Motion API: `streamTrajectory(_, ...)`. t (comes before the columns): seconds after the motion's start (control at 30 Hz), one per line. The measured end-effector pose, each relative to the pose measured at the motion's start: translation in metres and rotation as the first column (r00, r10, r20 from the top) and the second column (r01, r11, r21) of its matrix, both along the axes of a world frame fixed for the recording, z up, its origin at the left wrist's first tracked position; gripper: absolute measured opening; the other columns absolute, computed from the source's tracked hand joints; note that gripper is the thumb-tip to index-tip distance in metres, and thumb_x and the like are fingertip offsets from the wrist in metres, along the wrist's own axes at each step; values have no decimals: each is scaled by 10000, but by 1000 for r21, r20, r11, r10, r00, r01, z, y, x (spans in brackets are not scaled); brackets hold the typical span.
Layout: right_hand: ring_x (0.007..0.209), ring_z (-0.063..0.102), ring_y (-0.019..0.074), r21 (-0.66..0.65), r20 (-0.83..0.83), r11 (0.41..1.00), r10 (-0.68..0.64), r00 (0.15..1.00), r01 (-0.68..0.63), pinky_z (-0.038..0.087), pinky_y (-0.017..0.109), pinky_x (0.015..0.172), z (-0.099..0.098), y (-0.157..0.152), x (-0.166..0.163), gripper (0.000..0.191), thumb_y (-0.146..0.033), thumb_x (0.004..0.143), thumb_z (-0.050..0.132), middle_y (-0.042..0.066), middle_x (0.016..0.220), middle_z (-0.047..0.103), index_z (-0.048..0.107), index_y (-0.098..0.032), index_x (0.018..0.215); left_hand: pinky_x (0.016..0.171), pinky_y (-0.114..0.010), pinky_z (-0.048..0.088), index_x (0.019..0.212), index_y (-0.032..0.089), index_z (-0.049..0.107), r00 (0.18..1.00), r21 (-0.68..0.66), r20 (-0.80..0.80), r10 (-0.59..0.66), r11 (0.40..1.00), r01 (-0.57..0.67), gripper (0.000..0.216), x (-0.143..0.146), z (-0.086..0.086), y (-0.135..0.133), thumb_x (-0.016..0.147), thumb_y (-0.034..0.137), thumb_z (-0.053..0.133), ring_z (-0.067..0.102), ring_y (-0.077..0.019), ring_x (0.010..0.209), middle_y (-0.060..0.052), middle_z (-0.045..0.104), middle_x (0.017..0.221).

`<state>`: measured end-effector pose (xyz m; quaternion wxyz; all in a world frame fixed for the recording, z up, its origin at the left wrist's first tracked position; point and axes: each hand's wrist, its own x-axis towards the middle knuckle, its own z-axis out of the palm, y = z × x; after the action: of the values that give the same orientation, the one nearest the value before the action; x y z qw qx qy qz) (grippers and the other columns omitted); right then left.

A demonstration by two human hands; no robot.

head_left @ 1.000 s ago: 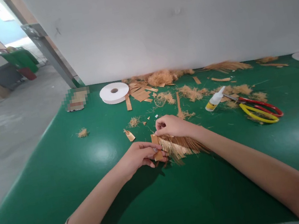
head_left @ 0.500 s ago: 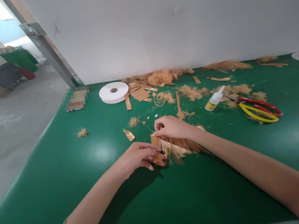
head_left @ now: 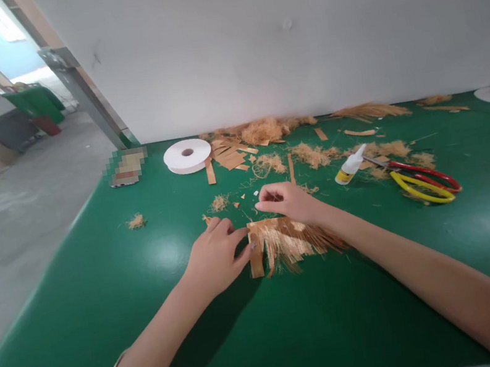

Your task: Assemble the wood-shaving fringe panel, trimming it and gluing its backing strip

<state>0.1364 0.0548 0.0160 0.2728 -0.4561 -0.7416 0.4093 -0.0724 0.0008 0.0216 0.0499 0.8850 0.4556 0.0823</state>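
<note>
In front of me lies a fringed piece of brown, straw-like fibre (head_left: 280, 241), its strands spreading down and to the right. A flat brown strip (head_left: 257, 263) runs along its left end. My left hand (head_left: 217, 256) is palm down beside that strip, fingers apart, with fingertips at the strip's left edge. Just above the top edge of the fringe is my right hand (head_left: 289, 202), fingers curled and thumb against the forefinger. Whatever it may pinch is too small to make out. A small tan scrap (head_left: 206, 219) is partly hidden behind my left hand.
A white tape roll (head_left: 187, 155), brown strips (head_left: 228, 156) and fibre tufts (head_left: 264, 130) lie along the back. To the right are a white glue bottle (head_left: 351, 164) and scissors (head_left: 426, 181) with red and yellow handles. A blurred-out item (head_left: 128, 165) sits back left on the green table (head_left: 298, 331).
My left hand has moved up and left off the strip's lower end, its fingers spreading. The strip now lies flat. My right hand has lifted slightly off the fringe's top edge.
</note>
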Motion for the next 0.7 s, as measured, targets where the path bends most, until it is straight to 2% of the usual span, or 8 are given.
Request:
streamTrajectory(0.1, 573, 384, 100, -13, -120, 999, -35, 992, 34, 301, 262, 570, 6, -7, 5, 306, -450, 837, 487, -23, 629, 420, 486, -186, 684, 751, -366, 412, 1176, 224, 599, 997, 69, -54, -54, 996, 58, 411, -1, -6, 1, 879, 451, 428, 443, -234, 857, -88, 511, 886)
streamTrajectory(0.3, 614, 426, 116, -42, -235, 995, -97, 967, 89, 348, 276, 635, 8, -29, 27, 318, -418, 845, 498, -15, 619, 438, 488, -189, 625, 787, -390, 396, 1261, 235, 533, 993, 81, -107, -57, 995, 66, 536, -1, -12, 2, 878, 562, 351, 412, -240, 871, -85, 468, 903)
streamTrajectory(0.47, 570, 419, 124, -91, -467, 992, -121, 876, 89, 408, 356, 799, 6, -41, 47, 336, -433, 850, 443, -24, 570, 392, 484, -210, 603, 786, -389, 383, 1225, 237, 556, 994, 104, -95, -62, 992, 72, 519, 1, -13, 2, 879, 562, 345, 400, -239, 869, -81, 460, 898)
streamTrajectory(0.6, 512, 343, 136, -193, -574, 972, -223, 788, 135, 426, 345, 658, 15, -45, 58, 351, -475, 859, 344, -42, 513, 219, 389, -232, 609, 776, -381, 390, 1237, 221, 546, 992, 108, -106, -64, 991, 76, 539, 2, -14, 2, 883, 565, 331, 405, -237, 872, -82, 464, 901)
streamTrajectory(0.7, 474, 235, 128, -273, -556, 949, -290, 779, 158, 320, 278, 464, 22, -45, 67, 373, -535, 850, 294, -47, 530, 151, 325, -238, 627, 778, -381, 392, 1235, 215, 547, 992, 104, -107, -61, 992, 72, 539, 2, -14, 2, 888, 562, 324, 406, -236, 876, -82, 467, 902)
